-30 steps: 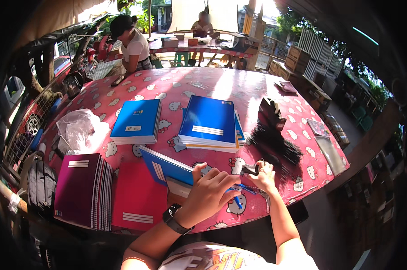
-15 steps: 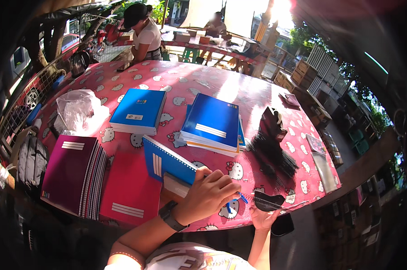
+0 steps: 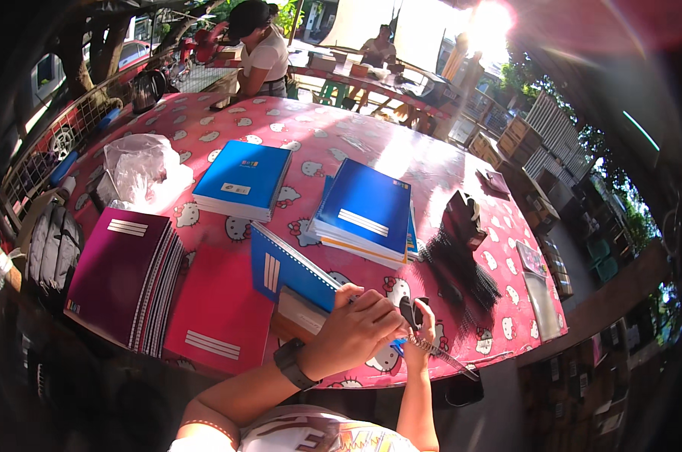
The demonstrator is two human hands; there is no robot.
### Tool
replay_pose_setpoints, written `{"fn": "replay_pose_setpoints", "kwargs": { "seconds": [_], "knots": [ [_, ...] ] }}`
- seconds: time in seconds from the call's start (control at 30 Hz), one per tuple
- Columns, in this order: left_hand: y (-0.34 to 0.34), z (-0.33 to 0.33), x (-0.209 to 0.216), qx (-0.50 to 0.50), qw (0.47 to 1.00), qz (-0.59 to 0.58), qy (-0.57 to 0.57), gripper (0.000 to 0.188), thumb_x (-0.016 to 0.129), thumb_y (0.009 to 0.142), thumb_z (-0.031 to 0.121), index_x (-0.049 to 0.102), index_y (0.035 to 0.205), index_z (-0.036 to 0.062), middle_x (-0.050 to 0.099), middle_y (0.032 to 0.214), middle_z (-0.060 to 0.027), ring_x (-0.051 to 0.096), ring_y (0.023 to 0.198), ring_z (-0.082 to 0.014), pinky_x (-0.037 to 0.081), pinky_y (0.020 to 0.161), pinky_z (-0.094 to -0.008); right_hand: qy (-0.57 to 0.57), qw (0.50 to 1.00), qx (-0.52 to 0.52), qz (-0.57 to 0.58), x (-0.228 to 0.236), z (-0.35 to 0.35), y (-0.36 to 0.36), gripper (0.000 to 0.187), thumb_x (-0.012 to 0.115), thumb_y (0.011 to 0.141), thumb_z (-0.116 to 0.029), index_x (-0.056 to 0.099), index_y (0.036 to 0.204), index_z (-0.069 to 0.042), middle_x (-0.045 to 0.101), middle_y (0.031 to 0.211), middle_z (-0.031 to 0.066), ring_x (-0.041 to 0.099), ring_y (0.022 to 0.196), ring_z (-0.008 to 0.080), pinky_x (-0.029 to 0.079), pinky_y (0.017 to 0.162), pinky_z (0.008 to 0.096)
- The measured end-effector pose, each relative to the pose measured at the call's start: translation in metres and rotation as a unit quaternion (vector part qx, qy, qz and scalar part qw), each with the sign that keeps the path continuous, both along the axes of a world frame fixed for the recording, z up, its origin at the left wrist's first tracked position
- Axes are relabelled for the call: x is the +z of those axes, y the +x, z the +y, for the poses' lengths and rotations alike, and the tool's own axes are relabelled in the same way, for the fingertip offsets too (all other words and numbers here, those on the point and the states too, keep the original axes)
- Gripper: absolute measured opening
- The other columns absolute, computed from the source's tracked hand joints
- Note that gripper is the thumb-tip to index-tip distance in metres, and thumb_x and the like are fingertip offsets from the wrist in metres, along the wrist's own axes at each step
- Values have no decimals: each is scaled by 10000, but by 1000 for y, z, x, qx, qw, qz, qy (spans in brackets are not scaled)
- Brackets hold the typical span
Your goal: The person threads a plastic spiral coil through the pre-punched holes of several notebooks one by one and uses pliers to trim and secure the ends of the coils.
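My left hand (image 3: 360, 331), with a dark watch on its wrist, has its fingers curled at the lower right end of a tilted blue notebook (image 3: 292, 265). The notebook has a row of holes along its upper edge and leans on a brown block (image 3: 302, 311). A small bright blue piece (image 3: 398, 346) shows below my left fingers, and what they grip is hidden. Close beside it, my right hand (image 3: 420, 343) is closed around a small black object (image 3: 411, 310) whose kind is unclear. A dark spiral coil (image 3: 450, 361) runs from this hand toward the table's front edge.
Purple notebooks (image 3: 119, 271) and a red notebook (image 3: 219, 313) lie at left. Two blue notebook stacks (image 3: 243, 177) (image 3: 365, 207) stand farther back. A pile of black coils (image 3: 461, 271) lies right, a plastic bag (image 3: 141, 169) far left. Other people (image 3: 262, 60) are beyond the pink-covered table (image 3: 311, 113).
My right hand has moved left and up toward my left hand, bringing the black object and coil along. Its fingers have closed around the black object. The view has shifted slightly.
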State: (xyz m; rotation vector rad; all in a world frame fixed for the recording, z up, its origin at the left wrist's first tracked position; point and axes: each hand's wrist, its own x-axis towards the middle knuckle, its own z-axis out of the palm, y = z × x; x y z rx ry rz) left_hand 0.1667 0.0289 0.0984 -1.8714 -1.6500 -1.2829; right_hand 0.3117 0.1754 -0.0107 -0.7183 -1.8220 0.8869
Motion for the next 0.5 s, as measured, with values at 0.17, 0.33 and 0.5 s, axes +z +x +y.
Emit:
{"fn": "replay_pose_setpoints", "kwargs": {
  "seconds": [0.17,0.33,0.5],
  "knots": [
    [-6,-3,1,-24,999,23,-33,220,617,804,356,603,917,167,566,825,42,538,858,-134,259,861,-395,-267,934,212,105,17,-2,3,803,581,738,-679,532,1187,-15,612,1010,65,550,836,107,443,719,257],
    [-13,-8,10,7,1000,-3,-15,238,670,747,378,598,838,171,517,798,29,526,898,-141,198,990,-491,-334,858,361,151,60,3,5,864,564,712,-702,533,1157,38,580,1131,186,587,1002,269,473,851,376],
    [-29,-8,3,65,998,-4,-3,285,754,631,438,621,724,203,552,769,58,550,871,-141,139,1025,-507,-200,834,510,62,132,-4,4,701,575,788,-561,615,956,118,571,1079,233,570,1003,264,455,829,335]
  ]
}}
